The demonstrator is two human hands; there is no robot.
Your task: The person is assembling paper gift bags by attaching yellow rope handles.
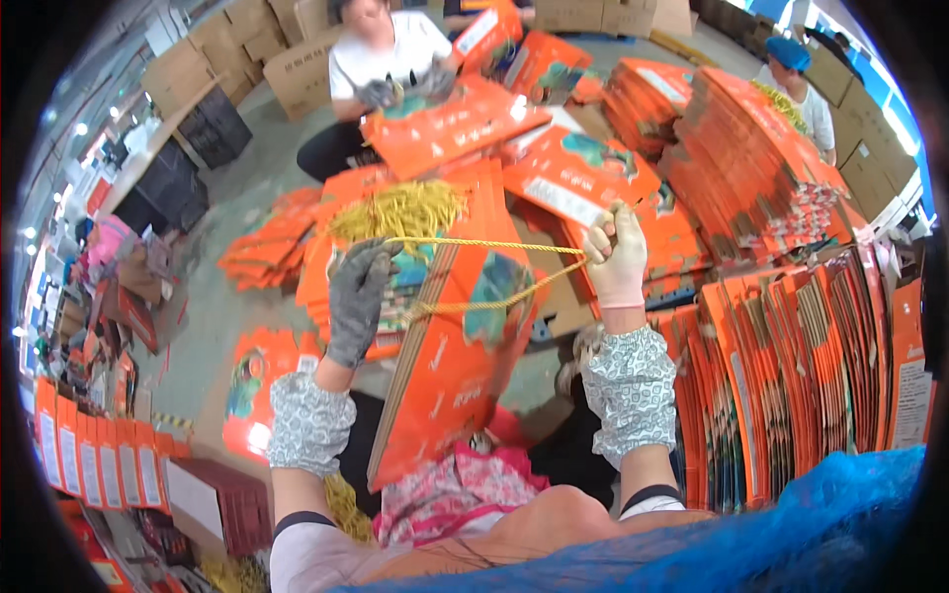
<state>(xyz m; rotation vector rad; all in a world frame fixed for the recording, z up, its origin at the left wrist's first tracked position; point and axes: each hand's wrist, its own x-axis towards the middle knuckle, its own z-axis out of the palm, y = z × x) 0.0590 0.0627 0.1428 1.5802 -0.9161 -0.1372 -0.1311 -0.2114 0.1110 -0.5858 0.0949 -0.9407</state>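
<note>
A yellow cord point(484, 242) is stretched between my raised hands, with a second strand sagging below. My left hand point(358, 301), in a grey glove, is closed on its left end. In a pale glove, my right hand point(615, 255) grips the other end. Below the cord, an orange flattened cardboard box point(430, 415) leans upright against my lap, or a thin stack of several; I cannot tell which. A heap of yellow cords point(405, 208) lies on orange cardboard just beyond my left hand.
Tall stacks of orange flattened boxes point(741, 158) stand at the right, with an upright row of them point(791, 376) nearer me. A person in white point(395, 59) sits across, gloved hands on orange cardboard point(445, 124). Another person in a blue cap point(789, 54) is at far right.
</note>
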